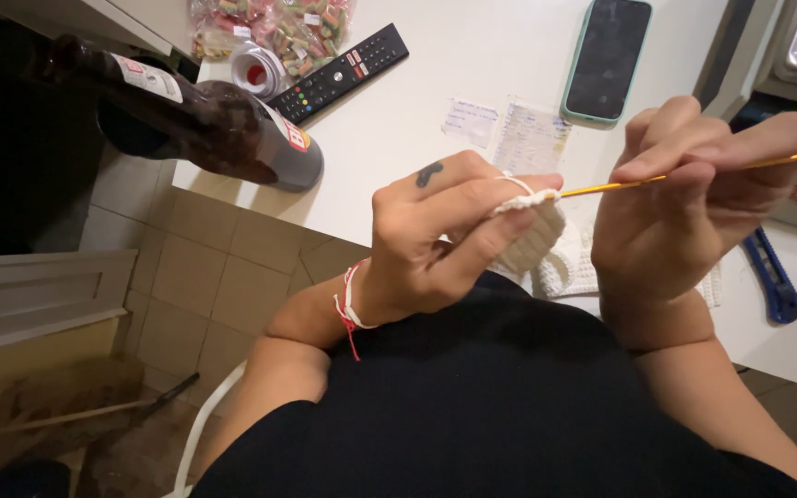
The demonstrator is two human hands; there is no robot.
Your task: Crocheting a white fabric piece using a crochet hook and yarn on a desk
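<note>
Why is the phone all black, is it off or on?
Its screen is dark. The phone lies face up on the white table with nothing lit; whether it is off or just asleep cannot be told.

Left hand (435, 235) pinches white crocheted yarn piece (537, 242); right hand (684, 207) grips thin yellow crochet hook (694, 172), tip in the yarn. White worktop (417, 111) at 12 o'clock.

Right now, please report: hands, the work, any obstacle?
Left hand pinches white crochet piece, yarn looped over forefinger. Right hand grips yellow crochet hook, tip at the stitches. Nothing between them.
</note>
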